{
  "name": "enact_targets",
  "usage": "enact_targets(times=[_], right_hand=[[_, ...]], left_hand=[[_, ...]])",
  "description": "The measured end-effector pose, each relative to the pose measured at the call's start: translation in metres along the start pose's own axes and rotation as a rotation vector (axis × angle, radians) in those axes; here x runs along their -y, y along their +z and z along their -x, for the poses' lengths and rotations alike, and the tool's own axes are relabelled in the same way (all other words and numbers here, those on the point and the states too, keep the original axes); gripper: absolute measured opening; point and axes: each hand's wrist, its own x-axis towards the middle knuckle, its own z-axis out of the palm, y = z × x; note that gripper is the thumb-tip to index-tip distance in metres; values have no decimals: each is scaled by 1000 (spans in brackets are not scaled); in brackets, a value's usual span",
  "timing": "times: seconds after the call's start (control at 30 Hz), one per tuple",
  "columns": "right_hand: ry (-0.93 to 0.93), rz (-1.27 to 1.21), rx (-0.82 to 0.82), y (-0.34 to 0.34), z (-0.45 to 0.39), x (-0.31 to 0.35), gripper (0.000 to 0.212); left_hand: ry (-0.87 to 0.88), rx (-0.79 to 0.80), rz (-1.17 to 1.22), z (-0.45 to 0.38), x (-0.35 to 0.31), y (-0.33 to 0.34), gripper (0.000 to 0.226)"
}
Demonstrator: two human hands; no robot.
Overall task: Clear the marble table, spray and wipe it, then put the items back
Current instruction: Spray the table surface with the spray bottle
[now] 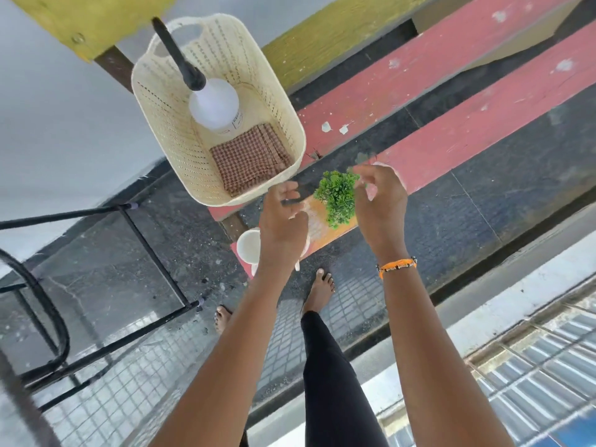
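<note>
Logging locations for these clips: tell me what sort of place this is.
Probably a home balcony or outdoor stairway: red-painted steps, a tiled floor under bare feet, and a metal chair frame beside a cleaning basket.

The left hand (283, 221) hides most of the white cup (248, 245).

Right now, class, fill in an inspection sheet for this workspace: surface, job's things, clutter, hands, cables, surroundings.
Surface: red step, paint chipped.
Job's things: spray bottle and checked cloth in cream basket; green plant on orange tray; white cup.
Clutter: nothing seen.
Hands: left hand and right hand over the tray, fingers loosely curled; grip unclear.
Cables: nothing seen.
Surroundings: black metal frame, tiled floor.
</note>
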Motion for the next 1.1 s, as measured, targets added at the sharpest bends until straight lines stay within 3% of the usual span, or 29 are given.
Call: enact_targets(times=[0.13,0.27,0.47,0.57,0.7,0.8,0.9,1.1], right_hand=[[-128,-113,119,29,-13,49,20],[-248,-128,274,73,-38,90,17],[-307,-60,540,143,-92,132,44],[-359,-19,608,169,-109,139,47],[-314,-17,603,185,-119,139,40],[-330,-26,519,188,-122,139,23],[-363,-16,448,182,-113,139,19],[-646,-74,214,156,-68,155,15]], left_hand=[[20,-115,101,-6,-9,-43,36],[-29,-260,48,-25,-13,-75,30],[-28,-310,45,-50,-13,-89,25],[-9,-297,48,-53,-9,-89,25],[18,-258,68,-46,-6,-91,28],[32,-294,129,-39,-7,-98,26],[41,-296,195,-32,-11,-106,25],[34,-328,304,-15,-26,-132,22]])
